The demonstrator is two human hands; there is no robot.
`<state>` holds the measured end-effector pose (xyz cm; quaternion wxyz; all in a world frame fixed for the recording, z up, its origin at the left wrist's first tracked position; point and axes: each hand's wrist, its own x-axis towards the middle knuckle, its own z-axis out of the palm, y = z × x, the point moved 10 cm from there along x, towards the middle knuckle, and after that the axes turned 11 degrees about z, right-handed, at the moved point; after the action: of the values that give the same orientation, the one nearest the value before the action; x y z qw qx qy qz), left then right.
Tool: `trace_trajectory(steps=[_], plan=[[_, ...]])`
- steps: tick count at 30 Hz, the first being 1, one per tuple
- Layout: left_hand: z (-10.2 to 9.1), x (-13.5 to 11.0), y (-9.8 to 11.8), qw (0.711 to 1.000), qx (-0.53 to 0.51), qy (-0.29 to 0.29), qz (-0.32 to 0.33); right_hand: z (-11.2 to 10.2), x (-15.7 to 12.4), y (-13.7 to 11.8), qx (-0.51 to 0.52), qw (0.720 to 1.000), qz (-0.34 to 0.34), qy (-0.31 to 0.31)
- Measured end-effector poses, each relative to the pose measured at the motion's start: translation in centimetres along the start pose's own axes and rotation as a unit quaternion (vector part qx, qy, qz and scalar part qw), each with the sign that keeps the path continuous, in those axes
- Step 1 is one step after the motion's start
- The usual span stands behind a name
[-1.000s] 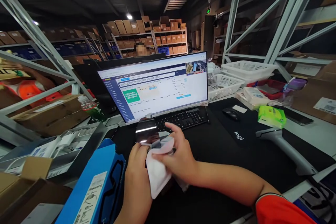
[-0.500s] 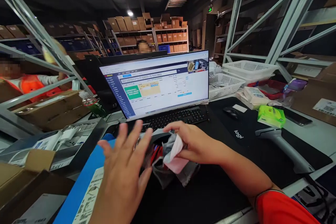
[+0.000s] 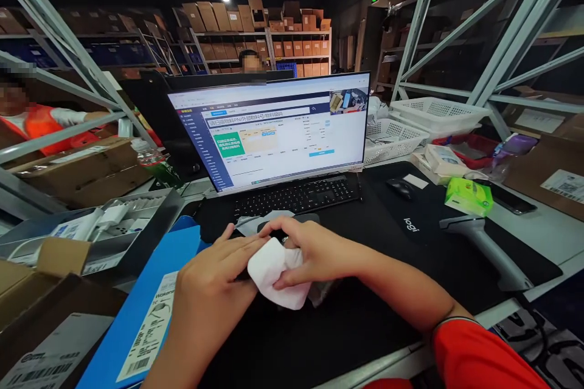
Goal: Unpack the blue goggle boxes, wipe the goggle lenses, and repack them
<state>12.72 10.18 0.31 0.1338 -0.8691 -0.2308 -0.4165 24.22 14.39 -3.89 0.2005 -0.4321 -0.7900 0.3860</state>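
The left hand (image 3: 212, 282) has come in from its spread, raised pose and now lies against the soft white sheet (image 3: 274, 267), whose pale face is turned up toward the person. From where I stand, the right hand (image 3: 319, 252) is narrow, thumb on the sheet and fingers curled behind it. The left has its fingers nearly straight and close together over the sheet's far-left edge; whether it truly grips, I can't tell.

The sheet sits between both hands above the black desk mat (image 3: 360, 334). Grey wrapping (image 3: 262, 225) pokes out at twelve o'clock of them, just short of the keyboard (image 3: 296, 196); the blue box (image 3: 132, 310) is near the left forearm, between eight and nine.

What worries me is that thumb: it seems the surest hold, so a loose pinch could let the sheet slide off. Anything tucked underneath is hidden, and could slip out unseen. A push toward twelve might press keys, and a left elbow swung toward eight could knock the box
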Motion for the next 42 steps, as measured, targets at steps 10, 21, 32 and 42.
trace_trajectory(steps=[10, 21, 32, 42], plan=[[-2.6, -2.4, -4.0, 0.973, -0.056, 0.046, -0.219, -3.3, -1.3, 1.8, 0.232, 0.954, -0.020, -0.187], [-2.5, -1.8, -3.9, 0.990, -0.039, 0.038, -0.128, -3.7, -0.2, 1.7, 0.352, 0.929, -0.052, -0.096], [-0.6, 0.9, 2.1, 0.998, 0.044, -0.011, 0.032, 0.0, -2.0, -2.6, -0.104, 0.992, -0.033, 0.058], [-1.9, 0.5, 0.1, 0.999, -0.033, 0.037, 0.002, -2.1, -2.6, -2.5, -0.030, 0.991, -0.090, -0.090]])
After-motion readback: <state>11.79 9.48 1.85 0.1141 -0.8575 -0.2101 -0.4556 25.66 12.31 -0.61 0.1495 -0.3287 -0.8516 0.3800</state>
